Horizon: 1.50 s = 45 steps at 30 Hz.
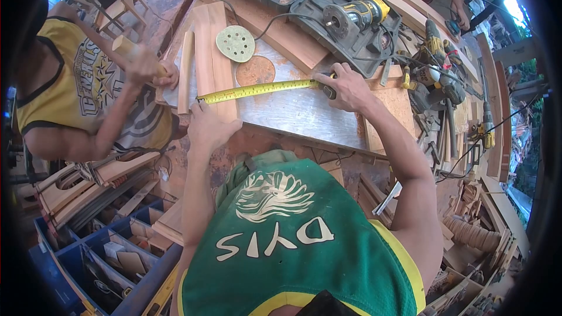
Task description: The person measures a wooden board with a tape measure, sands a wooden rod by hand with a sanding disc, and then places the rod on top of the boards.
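My right hand (349,89) is closed around the case of a tape measure (328,89). Its yellow blade (263,89) is pulled out to the left, over a pale wooden board (215,52) and a bare metal tabletop (281,114). At the blade's end, my left hand (209,129) has its fingertips on the tip at the board's left edge, thumb sticking out to the right. A round sanding disc (235,44) with holes lies against the board, beside a round brown patch (256,71).
Power tools (357,14) and open black cases (304,6) crowd the table's far side. Drills (433,41) lie to the right. At left a person (88,88) grips a wooden-headed mallet (130,50). Another person's hand (461,19) shows top right. Blue bins (88,257) stand lower left.
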Tool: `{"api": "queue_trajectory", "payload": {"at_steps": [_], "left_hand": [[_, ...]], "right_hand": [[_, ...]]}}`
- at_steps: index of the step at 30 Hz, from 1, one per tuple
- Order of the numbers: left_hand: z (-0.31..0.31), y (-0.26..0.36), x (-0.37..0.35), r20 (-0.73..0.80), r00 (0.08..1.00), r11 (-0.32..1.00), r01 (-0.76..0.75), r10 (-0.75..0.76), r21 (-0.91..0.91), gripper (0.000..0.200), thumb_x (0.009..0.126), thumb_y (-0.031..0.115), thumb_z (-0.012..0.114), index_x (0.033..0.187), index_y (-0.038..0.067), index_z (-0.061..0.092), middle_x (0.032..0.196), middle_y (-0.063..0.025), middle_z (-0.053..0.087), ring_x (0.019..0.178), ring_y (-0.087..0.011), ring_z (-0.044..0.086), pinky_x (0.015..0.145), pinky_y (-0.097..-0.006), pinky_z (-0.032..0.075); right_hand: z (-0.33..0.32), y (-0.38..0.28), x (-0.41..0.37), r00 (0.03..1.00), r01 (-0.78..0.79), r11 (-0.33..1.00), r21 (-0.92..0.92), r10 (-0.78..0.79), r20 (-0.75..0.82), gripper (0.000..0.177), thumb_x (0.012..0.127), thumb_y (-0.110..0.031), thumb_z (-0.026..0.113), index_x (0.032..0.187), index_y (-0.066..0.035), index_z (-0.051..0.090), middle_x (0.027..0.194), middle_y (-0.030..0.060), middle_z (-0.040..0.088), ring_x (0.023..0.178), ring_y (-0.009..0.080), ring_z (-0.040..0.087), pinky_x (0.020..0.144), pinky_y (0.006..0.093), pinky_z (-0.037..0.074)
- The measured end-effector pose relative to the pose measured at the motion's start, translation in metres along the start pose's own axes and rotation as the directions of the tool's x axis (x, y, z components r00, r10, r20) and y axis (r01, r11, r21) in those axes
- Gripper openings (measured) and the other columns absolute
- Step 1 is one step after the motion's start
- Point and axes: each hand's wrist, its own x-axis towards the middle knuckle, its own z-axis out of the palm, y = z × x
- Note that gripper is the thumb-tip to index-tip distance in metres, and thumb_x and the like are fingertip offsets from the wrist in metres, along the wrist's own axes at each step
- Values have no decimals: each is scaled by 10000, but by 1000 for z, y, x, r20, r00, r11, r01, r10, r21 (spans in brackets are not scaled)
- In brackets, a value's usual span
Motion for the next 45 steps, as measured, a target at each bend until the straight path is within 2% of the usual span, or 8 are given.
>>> {"api": "queue_trajectory", "payload": {"at_steps": [11,14,23,45], "left_hand": [[3,-2,0,-11,1000,1000,-4,4,3,1183,700,546,795,1485,-190,303,1469,-326,404,1350,-453,488,1092,-489,473],[-1,0,1,26,1000,1000,7,-7,-9,1180,700,544,795,1483,-191,306,1465,-325,410,1341,-457,496,1089,-488,475],[-1,1,-2,-18,1000,1000,-7,7,-25,1114,693,533,812,1418,-189,370,1360,-301,468,1267,-453,538,1039,-493,499],[3,-4,2,-16,1000,999,-10,10,-39,1129,675,526,803,1434,-185,366,1398,-305,453,1285,-453,528,1064,-489,483]], "right_hand": [[1,0,0,1000,8,1000,-1,-8,-17,787,689,-233,822,1442,-292,603,1191,161,559,1143,343,565,988,425,518],[7,4,-2,995,51,998,-35,-54,-88,729,734,-249,826,1423,-320,599,1110,147,559,1085,338,575,912,420,538],[8,4,-2,994,49,998,-36,-53,-96,731,727,-264,835,1416,-334,601,1084,133,556,1064,328,577,900,412,536],[-2,-2,-1,999,16,999,-31,-17,-28,813,725,-244,849,1477,-343,555,1141,138,564,1097,328,562,926,411,527]]}}
